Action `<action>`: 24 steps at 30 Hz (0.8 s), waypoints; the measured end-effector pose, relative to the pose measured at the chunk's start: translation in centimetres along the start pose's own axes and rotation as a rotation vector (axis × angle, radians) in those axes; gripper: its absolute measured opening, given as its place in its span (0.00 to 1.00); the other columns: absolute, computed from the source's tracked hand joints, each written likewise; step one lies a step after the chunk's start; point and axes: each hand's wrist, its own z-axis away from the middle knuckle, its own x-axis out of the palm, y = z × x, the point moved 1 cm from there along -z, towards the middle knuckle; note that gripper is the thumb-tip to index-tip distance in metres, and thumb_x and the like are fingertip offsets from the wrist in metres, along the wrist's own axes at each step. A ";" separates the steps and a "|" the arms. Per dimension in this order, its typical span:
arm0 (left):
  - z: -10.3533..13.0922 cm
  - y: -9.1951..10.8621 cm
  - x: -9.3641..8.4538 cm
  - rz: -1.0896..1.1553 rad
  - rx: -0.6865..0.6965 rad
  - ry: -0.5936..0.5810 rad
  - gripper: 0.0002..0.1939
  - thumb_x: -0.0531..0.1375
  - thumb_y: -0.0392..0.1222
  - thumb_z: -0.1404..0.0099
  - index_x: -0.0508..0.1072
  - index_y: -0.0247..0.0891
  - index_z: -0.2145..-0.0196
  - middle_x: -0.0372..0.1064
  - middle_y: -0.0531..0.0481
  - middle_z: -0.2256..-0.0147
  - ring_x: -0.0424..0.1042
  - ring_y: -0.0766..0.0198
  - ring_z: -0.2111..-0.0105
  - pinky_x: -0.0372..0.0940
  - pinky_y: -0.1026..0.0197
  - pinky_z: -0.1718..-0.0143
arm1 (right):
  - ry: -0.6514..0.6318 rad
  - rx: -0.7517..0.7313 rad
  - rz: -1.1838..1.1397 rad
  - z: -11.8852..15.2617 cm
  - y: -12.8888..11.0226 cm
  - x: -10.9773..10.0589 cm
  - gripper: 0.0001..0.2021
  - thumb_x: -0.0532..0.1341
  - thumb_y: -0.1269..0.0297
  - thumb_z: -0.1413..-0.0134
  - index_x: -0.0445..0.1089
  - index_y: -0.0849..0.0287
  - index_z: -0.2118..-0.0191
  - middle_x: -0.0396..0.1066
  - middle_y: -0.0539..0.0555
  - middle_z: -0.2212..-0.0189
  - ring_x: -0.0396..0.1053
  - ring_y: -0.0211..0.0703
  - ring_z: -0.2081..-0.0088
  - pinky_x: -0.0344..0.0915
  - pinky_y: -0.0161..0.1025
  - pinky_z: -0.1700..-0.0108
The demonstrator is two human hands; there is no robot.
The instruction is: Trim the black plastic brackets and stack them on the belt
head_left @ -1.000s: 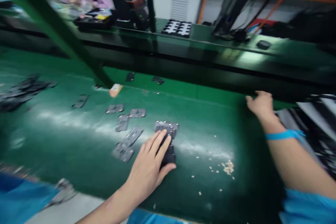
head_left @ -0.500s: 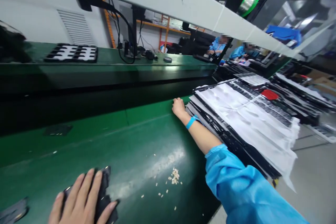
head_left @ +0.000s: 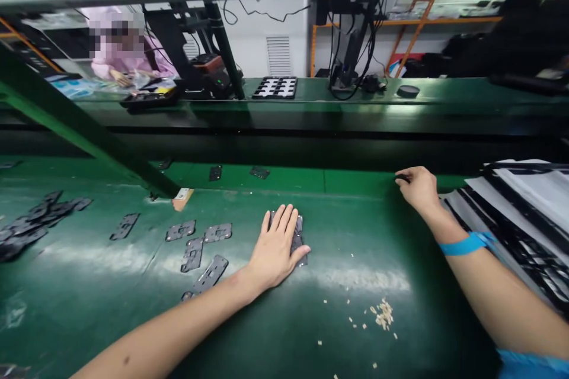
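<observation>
My left hand (head_left: 276, 244) lies flat, fingers stretched, over a dark plastic part (head_left: 300, 257) on the green bench (head_left: 338, 302). Most of that part is hidden under the palm. My right hand (head_left: 416, 188) is closed in a pinch near the bench's far edge, just left of a stack of trays (head_left: 502, 213). A small black piece (head_left: 402, 178) shows between its fingertips; its full shape is hidden. Left of my left hand lie several similar black plastic parts (head_left: 218, 232), some touching. Small pale chips (head_left: 384, 314) are scattered in front of my right arm.
A green slanted post (head_left: 111, 148) comes down to the bench at left. Beyond it is a heap of black parts (head_left: 48, 216). Across the dark gap, a second bench holds a white-and-black tray (head_left: 275, 87); a person in pink (head_left: 128, 59) sits there.
The view has swung left, bringing the loose parts and post into sight. My left hand still lies on the part. The black piece in my right fingers now shows.
</observation>
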 end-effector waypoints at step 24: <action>5.8 -1.5 -5.1 0.379 0.113 -0.105 0.36 0.53 0.54 0.20 0.50 0.37 0.23 0.38 0.36 0.22 0.38 0.44 0.22 0.44 0.34 0.24 | -0.649 -0.159 -0.540 19.8 -14.0 -4.8 0.08 0.59 0.56 0.29 0.71 0.53 0.54 0.81 0.56 0.61 0.81 0.51 0.59 0.78 0.48 0.56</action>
